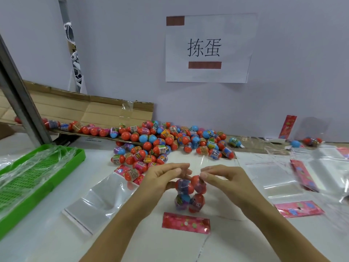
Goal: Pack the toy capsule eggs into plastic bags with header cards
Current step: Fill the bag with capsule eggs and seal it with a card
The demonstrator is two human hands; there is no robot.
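Note:
A clear plastic bag (pixel 189 195) with a red header card (pixel 186 223) at its near end lies in front of me, holding several capsule eggs. My left hand (pixel 162 178) and my right hand (pixel 220 179) pinch the bag's open far end above the eggs. A big heap of loose red, blue and pink capsule eggs (pixel 170 142) lies beyond my hands. One more egg (pixel 132 174) rests on another empty bag's header card at the left.
An empty clear bag (pixel 98 201) lies to the left, next to a green plastic tray (pixel 37 178). More empty bags (pixel 273 176) and red header cards (pixel 299 208) lie at the right. A flattened cardboard box (pixel 85 110) leans by the wall.

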